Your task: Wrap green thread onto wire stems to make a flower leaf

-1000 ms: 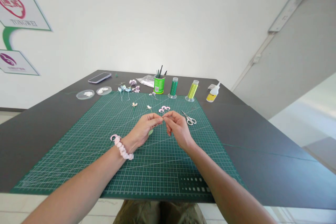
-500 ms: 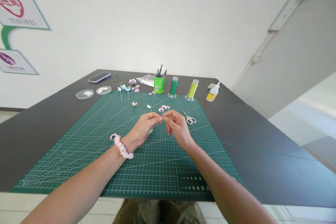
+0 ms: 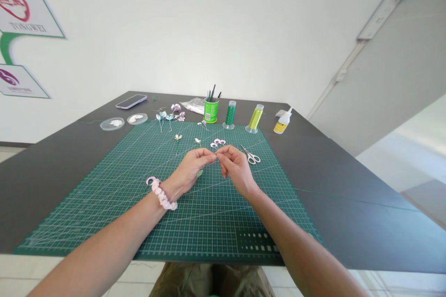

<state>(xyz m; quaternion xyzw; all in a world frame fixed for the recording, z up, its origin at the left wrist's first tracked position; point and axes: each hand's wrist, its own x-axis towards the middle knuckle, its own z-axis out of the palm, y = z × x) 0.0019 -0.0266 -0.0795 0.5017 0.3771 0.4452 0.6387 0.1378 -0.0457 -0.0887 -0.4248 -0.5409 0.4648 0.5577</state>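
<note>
Over the green cutting mat, my left hand and my right hand meet fingertip to fingertip, both closed in a pinch. Just beyond the fingertips, a small spray of pink-purple artificial flowers shows, its thin stem running down into the pinch. The stem itself is mostly hidden by the fingers. A green leaf pokes out under my left palm. White-handled scissors lie right of my right hand. A white flower and a yellowish flower lie ahead of my left hand.
Farther back stand a green can of tools, a dark green thread spool, a yellow-green spool and a glue bottle. Blue flowers, clear dishes and a phone are at the back left.
Both hands keep nearly the same pinch in the same spot. Only a very slight shift of the camera view shows.
</note>
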